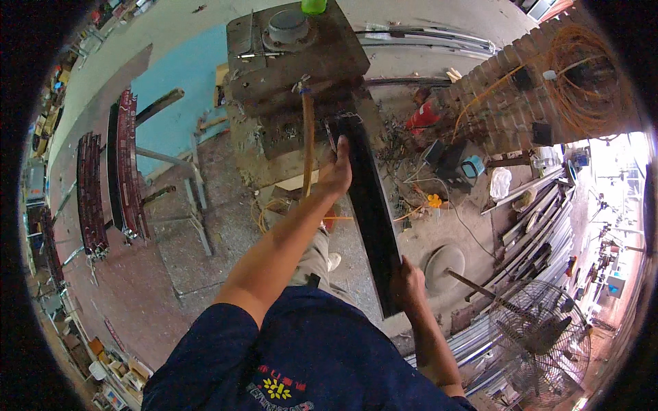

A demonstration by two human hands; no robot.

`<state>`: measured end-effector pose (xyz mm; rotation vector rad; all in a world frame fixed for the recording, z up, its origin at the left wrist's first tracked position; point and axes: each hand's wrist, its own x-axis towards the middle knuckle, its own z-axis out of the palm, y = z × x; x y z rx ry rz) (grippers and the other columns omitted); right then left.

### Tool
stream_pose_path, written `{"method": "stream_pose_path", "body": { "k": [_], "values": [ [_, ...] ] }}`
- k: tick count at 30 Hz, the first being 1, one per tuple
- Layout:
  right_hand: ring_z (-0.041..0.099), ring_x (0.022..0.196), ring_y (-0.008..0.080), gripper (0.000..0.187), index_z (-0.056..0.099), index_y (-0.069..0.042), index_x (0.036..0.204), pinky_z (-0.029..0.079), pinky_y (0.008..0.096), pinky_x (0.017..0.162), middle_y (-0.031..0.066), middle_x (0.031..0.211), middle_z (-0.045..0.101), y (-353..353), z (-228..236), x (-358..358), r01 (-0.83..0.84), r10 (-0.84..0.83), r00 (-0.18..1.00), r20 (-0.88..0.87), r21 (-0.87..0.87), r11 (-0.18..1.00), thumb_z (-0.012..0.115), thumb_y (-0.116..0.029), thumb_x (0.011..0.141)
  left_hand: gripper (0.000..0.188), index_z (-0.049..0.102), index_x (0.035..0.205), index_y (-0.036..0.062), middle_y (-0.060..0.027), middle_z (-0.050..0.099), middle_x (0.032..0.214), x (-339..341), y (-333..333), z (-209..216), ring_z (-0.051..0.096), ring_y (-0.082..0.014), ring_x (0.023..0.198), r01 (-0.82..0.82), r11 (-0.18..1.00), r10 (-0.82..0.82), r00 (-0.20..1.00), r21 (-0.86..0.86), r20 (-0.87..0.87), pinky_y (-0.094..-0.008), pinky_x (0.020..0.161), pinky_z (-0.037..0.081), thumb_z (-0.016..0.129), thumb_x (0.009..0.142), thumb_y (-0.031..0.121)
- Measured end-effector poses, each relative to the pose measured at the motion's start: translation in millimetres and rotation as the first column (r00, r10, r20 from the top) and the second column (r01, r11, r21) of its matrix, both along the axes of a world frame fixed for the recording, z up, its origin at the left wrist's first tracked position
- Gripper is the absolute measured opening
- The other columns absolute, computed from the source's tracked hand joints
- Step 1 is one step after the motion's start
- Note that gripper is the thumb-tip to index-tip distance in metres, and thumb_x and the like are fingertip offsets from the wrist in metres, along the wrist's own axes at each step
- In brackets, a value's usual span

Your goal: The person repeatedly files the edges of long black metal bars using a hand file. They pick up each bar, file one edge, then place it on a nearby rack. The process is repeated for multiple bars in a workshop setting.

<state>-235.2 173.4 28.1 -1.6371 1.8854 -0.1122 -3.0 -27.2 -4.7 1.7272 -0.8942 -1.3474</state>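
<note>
A long, dark metal profile [372,205] slants across the middle in front of me, from the machine down toward my right side. My left hand [336,172] is closed on its left edge near the far end, the thumb pointing up along it; its fingers are partly hidden. Around the near end, on the right edge, my right hand [409,282] is closed, its fingers mostly out of sight beneath. The far end of the profile reaches a dirty, dark metal machine [329,48] with a round cap on top. A brown hose [308,137] hangs from the machine beside my left hand.
Dark red profiles [128,164] lie stacked on a rack at left. A standing fan [538,335] and loose metal lengths [541,226] occupy the right. Orange hose coils [582,82] hang on a brick wall. Cables cross the floor [205,274].
</note>
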Motion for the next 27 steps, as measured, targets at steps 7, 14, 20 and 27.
{"method": "stream_pose_path", "body": {
  "k": [7, 14, 20, 27],
  "values": [
    [0.06, 0.081, 0.0479, 0.038, 0.056, -0.003, 0.104, 0.045, 0.0512, 0.065, 0.0273, 0.083, 0.063, -6, -110, 13, 0.085, -0.084, 0.995, 0.062, -0.01, 0.996, 0.046, -0.039, 0.099, 0.092, 0.024, 0.149, 0.0004, -0.0242, 0.033, 0.15, 2, -5, -41, 0.03, -0.0408, 0.14, 0.085, 0.996, -0.081, 0.981, -0.017, 0.177, -0.0416, 0.113, 0.027, 0.023, 0.092, 0.073],
    [0.06, 0.08, 0.048, 0.05, 0.06, 0.001, 0.098, 0.045, 0.0515, 0.066, 0.0282, 0.083, 0.064, 26, -171, -12, 0.224, -0.181, 0.93, 0.319, -0.102, 0.969, 0.047, -0.048, 0.097, 0.091, 0.024, 0.149, -0.0008, -0.0227, 0.027, 0.154, -22, 7, -150, 0.028, -0.0353, 0.142, 0.185, 0.967, -0.166, 0.979, -0.173, 0.121, -0.038, 0.115, 0.024, 0.018, 0.093, 0.071],
    [0.063, 0.098, 0.0321, 0.04, 0.059, 0.002, 0.119, 0.049, 0.0415, 0.084, 0.0186, 0.105, 0.066, 161, -216, -116, 0.296, -0.294, 0.951, 0.101, -0.002, 0.955, 0.065, -0.025, 0.089, 0.082, 0.055, 0.12, -0.0045, -0.0219, 0.062, 0.11, -55, 152, -89, 0.059, -0.0336, 0.102, 0.454, 0.881, -0.459, 0.888, 0.134, 0.006, -0.0445, 0.089, 0.046, 0.031, 0.093, 0.069],
    [0.06, 0.068, 0.0382, 0.021, 0.065, -0.004, 0.081, 0.047, 0.0432, 0.06, 0.0172, 0.071, 0.06, 230, -95, -132, 0.156, -0.222, 0.965, -0.138, -0.378, 0.912, 0.071, -0.022, 0.072, 0.037, 0.064, 0.087, 0.0071, -0.0141, 0.067, 0.084, -5, 276, 20, 0.066, -0.0318, 0.083, 0.899, 0.421, -0.815, 0.434, -0.121, 0.384, -0.0426, 0.07, 0.05, 0.061, 0.089, 0.044]
  ]
}}
